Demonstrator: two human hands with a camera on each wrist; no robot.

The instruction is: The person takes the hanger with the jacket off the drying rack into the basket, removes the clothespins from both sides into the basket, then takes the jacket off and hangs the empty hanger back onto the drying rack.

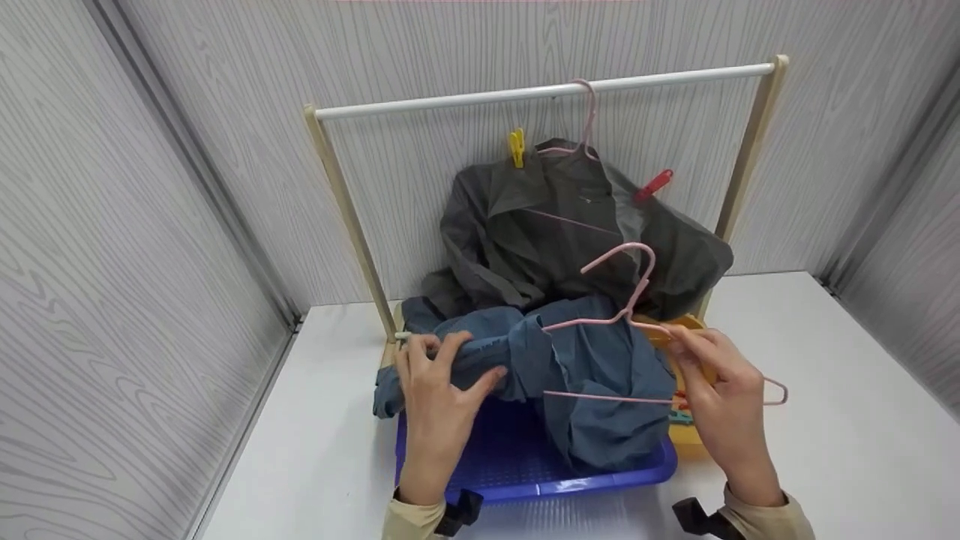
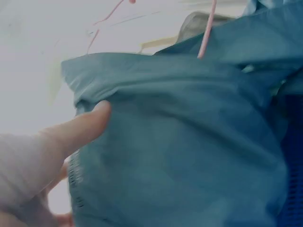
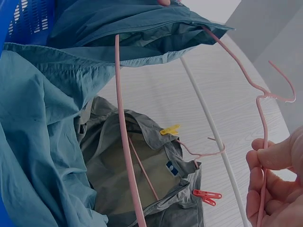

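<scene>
A blue shirt point(image 1: 615, 420) lies bunched over the basket, part of it raised. My left hand point(image 1: 442, 397) grips its fabric near a line of printed lettering, thumb point(image 2: 97, 118) on the near side and fingers partly hidden behind. On the right, my right hand point(image 1: 724, 397) pinches the shoulder of a pink hanger point(image 1: 585, 322) between thumb and fingers. The hanger's left end goes inside the shirt's opening, as the right wrist view shows. Its hook stands up above the shirt, and the right end sticks out past my right hand.
Behind stands a rack with a white bar point(image 1: 450, 100). A dark grey shirt point(image 1: 555, 255) hangs there on another pink hanger, with a yellow clip point(image 1: 517, 148) and a red clip point(image 1: 656, 184). Below are a blue basket point(image 1: 570, 489) and a partly hidden yellow container point(image 1: 686, 442) with clips.
</scene>
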